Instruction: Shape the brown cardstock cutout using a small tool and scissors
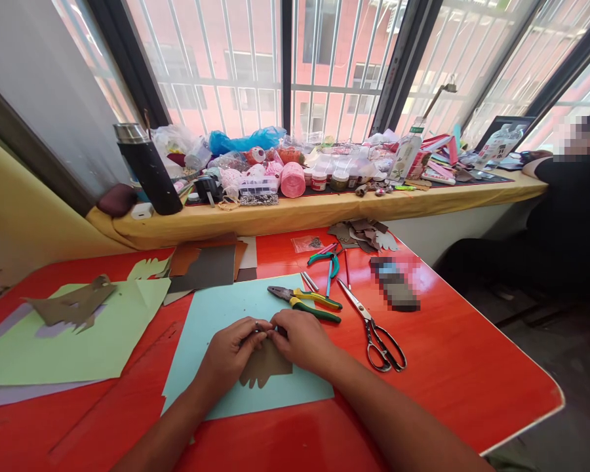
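The brown piece (268,364), flat with a scalloped lower edge, lies on smooth pale-blue paper (216,367) on the glossy red counter (452,354), its top edge pinched between the closed fingertips of the left hand (238,344) and the curled right hand (299,337).

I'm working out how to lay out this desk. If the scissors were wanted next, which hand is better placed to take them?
Probably the right hand. The scissors lie on its side, nearer to it; the left hand would have to reach past it. Both are at the brown cut piece.
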Demonstrator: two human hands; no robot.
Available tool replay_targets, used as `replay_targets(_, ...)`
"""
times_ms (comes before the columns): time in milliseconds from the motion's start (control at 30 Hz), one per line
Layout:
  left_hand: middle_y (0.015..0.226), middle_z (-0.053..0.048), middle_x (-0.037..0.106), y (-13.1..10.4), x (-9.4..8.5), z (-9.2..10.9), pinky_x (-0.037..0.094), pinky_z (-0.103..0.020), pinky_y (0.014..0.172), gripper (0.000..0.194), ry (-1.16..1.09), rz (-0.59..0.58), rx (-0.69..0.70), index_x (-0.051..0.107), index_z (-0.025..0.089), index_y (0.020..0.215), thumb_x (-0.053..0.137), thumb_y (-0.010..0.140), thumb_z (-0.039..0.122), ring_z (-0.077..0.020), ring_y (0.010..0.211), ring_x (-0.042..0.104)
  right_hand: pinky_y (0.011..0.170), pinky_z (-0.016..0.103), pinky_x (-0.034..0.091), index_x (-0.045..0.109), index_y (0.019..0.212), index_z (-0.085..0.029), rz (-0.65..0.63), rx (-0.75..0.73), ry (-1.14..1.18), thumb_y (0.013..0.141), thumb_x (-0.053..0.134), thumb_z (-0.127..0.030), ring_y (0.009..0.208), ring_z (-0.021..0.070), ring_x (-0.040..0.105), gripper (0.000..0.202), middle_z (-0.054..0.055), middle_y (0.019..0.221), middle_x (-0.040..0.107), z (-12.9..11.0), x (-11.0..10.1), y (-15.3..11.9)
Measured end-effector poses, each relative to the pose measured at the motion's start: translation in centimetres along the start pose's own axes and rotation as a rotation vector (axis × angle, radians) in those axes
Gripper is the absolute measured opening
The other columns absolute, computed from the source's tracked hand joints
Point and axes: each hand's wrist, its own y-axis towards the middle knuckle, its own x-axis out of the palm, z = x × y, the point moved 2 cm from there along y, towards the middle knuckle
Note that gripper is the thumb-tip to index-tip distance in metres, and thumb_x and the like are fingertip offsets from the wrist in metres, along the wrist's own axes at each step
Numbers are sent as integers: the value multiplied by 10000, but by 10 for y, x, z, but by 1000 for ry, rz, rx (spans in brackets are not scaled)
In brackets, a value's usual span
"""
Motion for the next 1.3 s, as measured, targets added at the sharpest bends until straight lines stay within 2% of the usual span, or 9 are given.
replay_targets(633,914,-9,710,0,0,1,529,-260,724,244,-3,8,-12,745,255,1082,522,995,303,-163,752,653,629,255,296,729,910,-210,-8,16,87,957,648,-251,765,150,577,103,5,845,705,1,-5,-1)
replay_targets(800,884,-9,710,0,0,1,528,-263,718,245,-4,4,-16,745,253,1075,519,996,305,-166,742,650,608,263,265,710,861,-200,-23,20,55,929,671,-242,744,148,563,89,1,816,689,1,-4,-1)
replay_targets(1300,915,-20,718,0,0,1,532,-269,728,239,-37,11,-22,746,246,1078,531,994,304,-162,734,635,662,266,309,723,931,-211,-33,2,39,959,650,-248,812,164,598,86,13,869,698,0,-4,0)
